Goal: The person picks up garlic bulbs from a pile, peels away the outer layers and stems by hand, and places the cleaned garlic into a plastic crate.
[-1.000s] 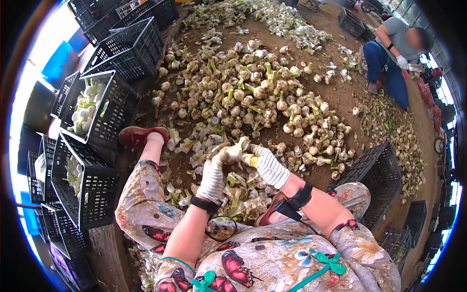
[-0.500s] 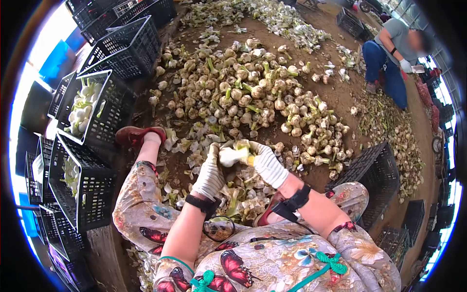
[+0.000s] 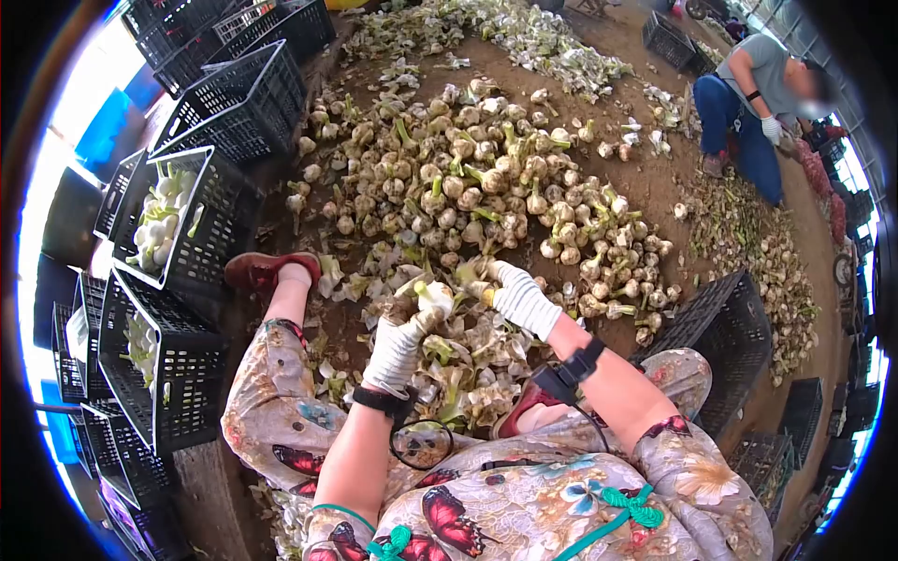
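My left hand point(image 3: 400, 338), in a striped whitish glove, is closed round a garlic bulb point(image 3: 434, 297) with a clean white side showing. Just to its right is my right hand point(image 3: 520, 297), gloved too, its fingers curled together and smeared at the tips. Something small and yellowish shows at those fingertips, too blurred to name. A gap separates the two hands. Below them lies a heap of loose garlic skins and leaves point(image 3: 468, 374), and beyond them spreads a large pile of unpeeled garlic bulbs point(image 3: 449, 178).
Black crates stand on the left, one crate point(image 3: 211, 210) holding white garlic point(image 3: 161, 220). Another black crate point(image 3: 716, 327) leans by my right knee. At the upper right a person point(image 3: 748, 103) in gloves bends over more garlic. Skins point(image 3: 552, 47) cover the far ground.
My hands have drawn apart: the left moved slightly down with the bulb, now turned upward, while the right came off it. The co-worker's gloved hand has shifted slightly.
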A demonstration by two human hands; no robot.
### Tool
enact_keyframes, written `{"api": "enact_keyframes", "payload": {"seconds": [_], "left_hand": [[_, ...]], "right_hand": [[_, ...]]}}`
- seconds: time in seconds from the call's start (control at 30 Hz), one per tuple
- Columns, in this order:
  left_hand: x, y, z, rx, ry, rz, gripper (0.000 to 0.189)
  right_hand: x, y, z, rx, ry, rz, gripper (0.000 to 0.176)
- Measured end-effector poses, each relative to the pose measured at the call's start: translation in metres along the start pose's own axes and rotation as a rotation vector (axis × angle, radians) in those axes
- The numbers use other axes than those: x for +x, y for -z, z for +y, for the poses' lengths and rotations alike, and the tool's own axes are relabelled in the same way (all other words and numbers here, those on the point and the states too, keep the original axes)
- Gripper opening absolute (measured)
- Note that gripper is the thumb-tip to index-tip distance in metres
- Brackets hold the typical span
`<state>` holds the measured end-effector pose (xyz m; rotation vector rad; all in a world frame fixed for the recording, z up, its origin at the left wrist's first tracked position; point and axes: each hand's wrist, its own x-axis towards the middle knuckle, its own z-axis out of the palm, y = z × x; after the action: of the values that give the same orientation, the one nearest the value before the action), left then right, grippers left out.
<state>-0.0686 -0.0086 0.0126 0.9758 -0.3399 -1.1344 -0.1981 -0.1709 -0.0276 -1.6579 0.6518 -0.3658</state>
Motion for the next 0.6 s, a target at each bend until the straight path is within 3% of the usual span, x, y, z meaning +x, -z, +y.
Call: {"api": "enact_keyframes", "payload": {"seconds": [0.03, 0.07, 0.17, 0.27, 0.4, 0.5, 0.53, 0.57, 0.6], "left_hand": [[-0.001, 0.001, -0.005, 0.044, 0.001, 0.010, 0.047], [-0.004, -0.003, -0.005, 0.029, 0.041, 0.003, 0.046], [-0.007, -0.008, 0.001, 0.032, 0.102, -0.013, 0.044], [-0.006, -0.005, 0.000, 0.098, 0.074, -0.024, 0.041], [-0.008, -0.010, 0.002, 0.148, 0.133, 0.009, 0.040], [-0.007, -0.011, 0.003, 0.075, 0.140, 0.028, 0.039], [-0.004, -0.011, 0.005, 0.076, 0.131, 0.016, 0.039], [-0.005, -0.010, 0.007, 0.073, 0.129, 0.009, 0.040], [-0.007, -0.009, 0.006, 0.069, 0.135, 0.000, 0.040]], "right_hand": [[-0.014, 0.002, -0.029, -0.003, -0.012, -0.075, 0.026], [-0.020, -0.004, -0.042, 0.202, -0.042, -0.065, 0.025], [-0.018, -0.004, -0.051, -0.056, -0.008, -0.081, 0.028], [-0.017, -0.005, -0.043, 0.317, -0.178, -0.088, 0.027], [-0.016, -0.005, -0.030, -0.102, -0.068, -0.118, 0.021], [-0.022, -0.003, -0.051, 0.250, -0.211, -0.061, 0.023], [-0.024, -0.004, -0.055, 0.205, -0.140, -0.053, 0.023], [-0.027, -0.009, -0.058, 0.184, -0.210, -0.066, 0.020], [-0.031, -0.015, -0.060, -0.016, -0.045, 0.032, 0.019]]}}
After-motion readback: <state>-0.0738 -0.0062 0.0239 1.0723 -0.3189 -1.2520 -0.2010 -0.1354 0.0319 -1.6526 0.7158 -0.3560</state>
